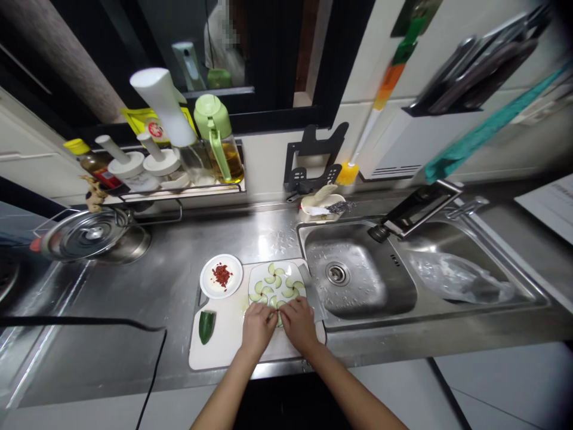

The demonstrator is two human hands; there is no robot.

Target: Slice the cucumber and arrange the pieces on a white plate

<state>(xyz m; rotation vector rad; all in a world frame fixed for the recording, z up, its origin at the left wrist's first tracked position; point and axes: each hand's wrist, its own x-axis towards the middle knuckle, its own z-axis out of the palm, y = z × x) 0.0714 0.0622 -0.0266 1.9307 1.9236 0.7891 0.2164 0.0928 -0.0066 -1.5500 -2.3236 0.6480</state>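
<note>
My left hand [259, 325] and my right hand [299, 322] meet over the near edge of a white square plate [286, 272]. The fingers of both are drawn together in a pinch, fingertips almost touching. What lies between them is too small to make out. Pale green cucumber slices [293, 289] form curved, flower-like groups on the plate, some with a small red centre. More slices show right at my fingertips. The plate rests on a white cutting board [224, 352]. Left of it stand a round white dish [206, 280] of chopped red pieces and a dark green cucumber chunk [206, 327].
A double steel sink [358, 269] with a black faucet [414, 209] lies to the right, a plastic bag [461, 278] in its far basin. Seasoning jars and an oil bottle [219, 140] line a rack behind. A lidded pot [94, 236] stands left. Knives [483, 65] hang upper right.
</note>
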